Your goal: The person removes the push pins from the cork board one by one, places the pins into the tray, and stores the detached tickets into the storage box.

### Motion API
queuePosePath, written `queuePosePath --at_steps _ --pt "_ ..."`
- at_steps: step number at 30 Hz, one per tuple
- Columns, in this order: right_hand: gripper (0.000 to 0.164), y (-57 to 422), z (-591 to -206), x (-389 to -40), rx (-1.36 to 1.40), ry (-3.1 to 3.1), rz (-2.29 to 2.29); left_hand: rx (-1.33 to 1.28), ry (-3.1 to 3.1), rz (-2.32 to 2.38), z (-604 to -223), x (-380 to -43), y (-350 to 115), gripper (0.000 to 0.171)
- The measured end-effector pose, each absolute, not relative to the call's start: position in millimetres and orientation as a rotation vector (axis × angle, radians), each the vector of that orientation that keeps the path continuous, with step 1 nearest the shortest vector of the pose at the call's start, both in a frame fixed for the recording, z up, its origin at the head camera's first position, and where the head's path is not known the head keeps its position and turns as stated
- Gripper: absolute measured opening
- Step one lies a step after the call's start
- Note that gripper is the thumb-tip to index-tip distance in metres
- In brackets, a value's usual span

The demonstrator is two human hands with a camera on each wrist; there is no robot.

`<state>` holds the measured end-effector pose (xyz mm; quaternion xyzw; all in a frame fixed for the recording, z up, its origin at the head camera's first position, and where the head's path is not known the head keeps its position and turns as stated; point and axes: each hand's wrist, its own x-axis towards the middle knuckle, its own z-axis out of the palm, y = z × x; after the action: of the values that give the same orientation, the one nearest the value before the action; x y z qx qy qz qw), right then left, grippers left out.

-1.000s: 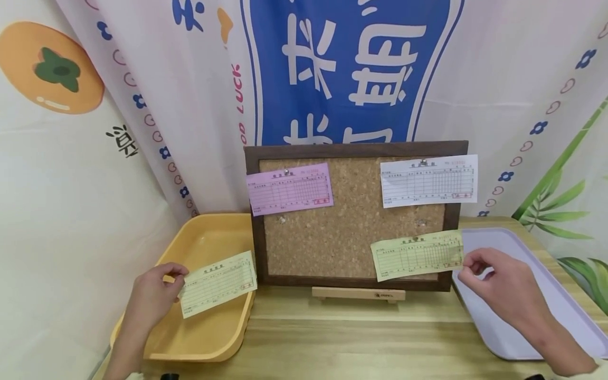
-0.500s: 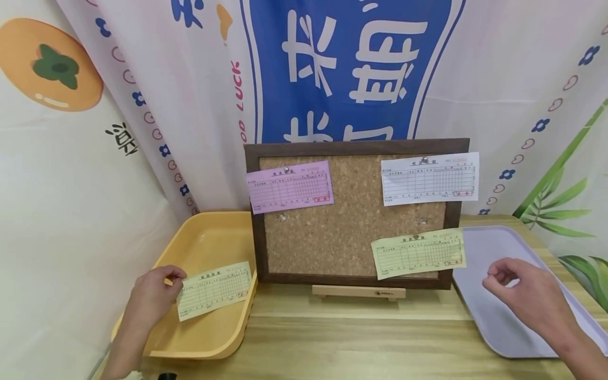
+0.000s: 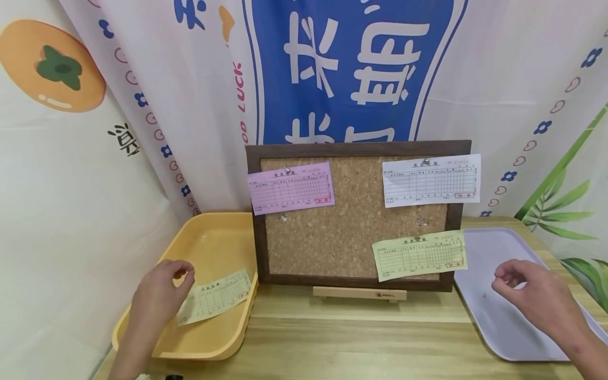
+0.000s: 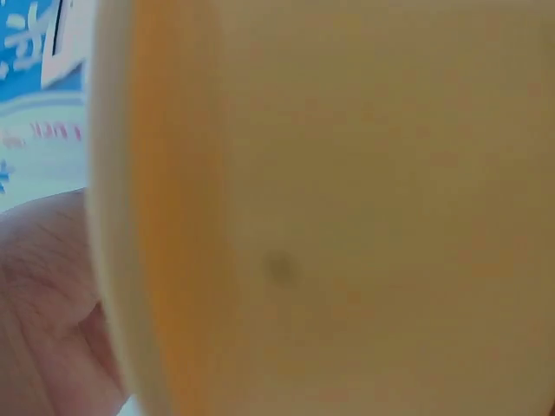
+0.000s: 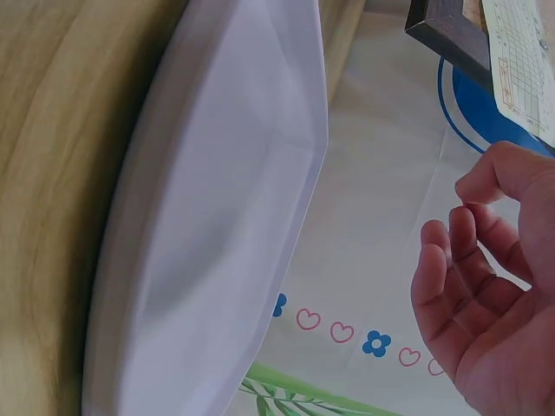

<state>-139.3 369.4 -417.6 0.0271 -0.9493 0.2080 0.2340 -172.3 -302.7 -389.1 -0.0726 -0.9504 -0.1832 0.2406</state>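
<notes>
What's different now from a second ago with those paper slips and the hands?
The left hand let go of the loose yellow slip, which went down into the yellow tray. The right hand moved right, away from the pinned yellow slip. That slip, the purple slip and the white slip stayed on the corkboard.

A pale wood-grain table [image 3: 361,338], its bands of grain running from side to side, carries a yellow tray [image 3: 218,243] on the left and a lilac tray [image 3: 489,248] on the right, both with raised rims. Between them, set back from the near edge of the view, a small light-wood stand [image 3: 342,292] rests on the tabletop beneath the lower edge of an upright, dark-framed board [image 3: 351,227], which partly overlaps the yellow tray's far right side in the head view.
</notes>
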Motion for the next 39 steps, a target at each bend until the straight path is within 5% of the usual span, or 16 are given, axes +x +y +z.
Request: queuePosePath --at_steps 19,39 --pt "0.013 338 -399 -141 0.230 -2.461 0.590 -0.689 -2.330 -0.482 -384 -173 -180 0.011" --pt "0.020 292 -386 -159 0.492 -2.304 0.557 -0.914 -2.303 -0.624 -384 -180 -90 0.011"
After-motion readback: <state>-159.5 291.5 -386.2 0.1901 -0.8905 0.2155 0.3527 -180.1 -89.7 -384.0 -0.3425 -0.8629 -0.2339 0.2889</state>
